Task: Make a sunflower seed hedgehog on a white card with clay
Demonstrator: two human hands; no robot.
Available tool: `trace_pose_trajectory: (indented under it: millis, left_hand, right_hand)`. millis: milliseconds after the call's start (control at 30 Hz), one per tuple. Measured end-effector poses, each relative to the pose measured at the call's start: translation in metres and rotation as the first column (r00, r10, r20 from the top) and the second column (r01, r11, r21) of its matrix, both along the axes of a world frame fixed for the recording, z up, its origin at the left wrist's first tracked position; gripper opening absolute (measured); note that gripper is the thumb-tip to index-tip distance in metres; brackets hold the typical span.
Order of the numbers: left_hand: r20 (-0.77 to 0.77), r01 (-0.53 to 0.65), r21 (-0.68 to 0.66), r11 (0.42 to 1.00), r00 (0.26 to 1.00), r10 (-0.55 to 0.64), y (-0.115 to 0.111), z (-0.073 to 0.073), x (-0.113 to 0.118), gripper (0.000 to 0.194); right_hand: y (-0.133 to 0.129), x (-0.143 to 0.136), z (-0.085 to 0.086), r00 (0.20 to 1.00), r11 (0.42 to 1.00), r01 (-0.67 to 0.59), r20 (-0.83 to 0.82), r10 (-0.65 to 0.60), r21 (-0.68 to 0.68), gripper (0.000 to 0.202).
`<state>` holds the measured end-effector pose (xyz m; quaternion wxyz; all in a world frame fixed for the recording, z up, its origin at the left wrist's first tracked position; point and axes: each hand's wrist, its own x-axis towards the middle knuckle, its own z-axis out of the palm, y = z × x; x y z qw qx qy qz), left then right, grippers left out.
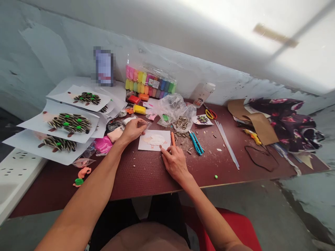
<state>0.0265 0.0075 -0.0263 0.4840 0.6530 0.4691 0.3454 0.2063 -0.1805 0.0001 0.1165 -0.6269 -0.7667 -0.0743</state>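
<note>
A white sheet (143, 143) with a hedgehog outline lies on the table in front of me. My left hand (134, 129) is closed at its upper left corner, fingers pinched at a small clear plastic bag (148, 126). At the sheet's lower right corner, my right hand (175, 161) is closed, with a small brown piece (160, 147) at its thumb and fingertip. An orange marker (173, 138) lies just beyond the right knuckles; whether they touch is unclear. Sunflower seeds (181, 123) sit in an open plastic bag and spill beside it.
Finished seed hedgehogs on paper (69, 122) are stacked at left. Coloured clay packs (150, 83) lean on the wall. Right of the sheet lie a blue cutter (196, 143), scissors (210, 114), glue sticks (227, 144), a yellow glue gun (252, 136) and patterned cloth (290, 122). A white bottle (205, 93) stands behind.
</note>
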Motion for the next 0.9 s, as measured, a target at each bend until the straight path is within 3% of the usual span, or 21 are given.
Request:
trace_pose_trajectory:
  millis: [467,900]
  left_hand:
    - [0.004,-0.005,0.001,1.000,1.000,0.005,0.000,0.000,0.000,0.023]
    - [-0.019,0.003,-0.002,1.000,1.000,-0.003,0.000,0.002,0.001,0.021]
  right_hand:
    - [0.012,-0.008,0.009,0.998,0.995,0.038,0.053,-0.033,-0.092,0.032]
    - [0.009,-0.004,0.004,0.983,0.993,0.076,-0.159,-0.089,-0.086,0.033]
